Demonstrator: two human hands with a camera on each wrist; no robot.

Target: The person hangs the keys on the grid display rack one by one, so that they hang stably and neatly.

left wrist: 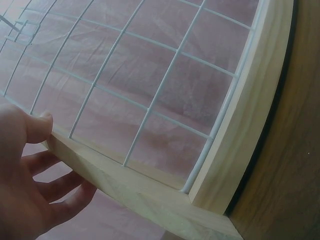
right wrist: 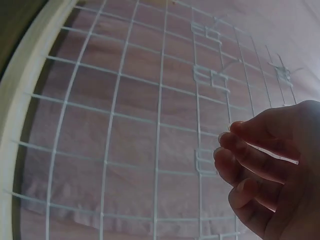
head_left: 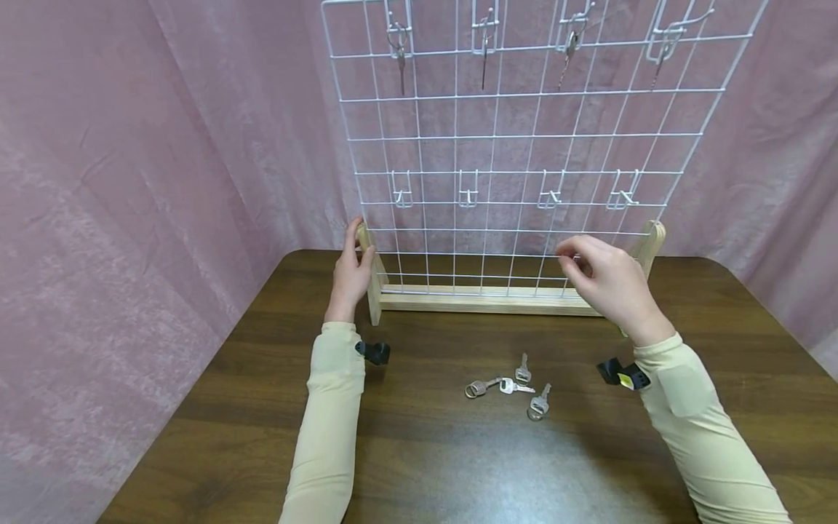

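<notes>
My left hand [head_left: 350, 280] grips the left wooden upright [head_left: 374, 291] of a stand that carries a white wire grid [head_left: 419, 137]. In the left wrist view, the thumb and fingers lie on either side of that upright. My right hand [head_left: 609, 284] hovers in front of the grid's lower right part, its fingers loosely curled and nothing visible between them. Beyond the fingertips in the right wrist view are white wire hooks [right wrist: 210, 77]. Several silver keys [head_left: 522, 371] with rings lie on the table between the arms.
Keys [head_left: 401, 65] hang from the upper row of hooks. A lower row of white hooks [head_left: 468, 196] crosses the grid. A wooden crossbar [head_left: 491, 303] joins the stand's feet on the brown table [head_left: 432, 451]. Pink curtain [head_left: 196, 145] hangs behind.
</notes>
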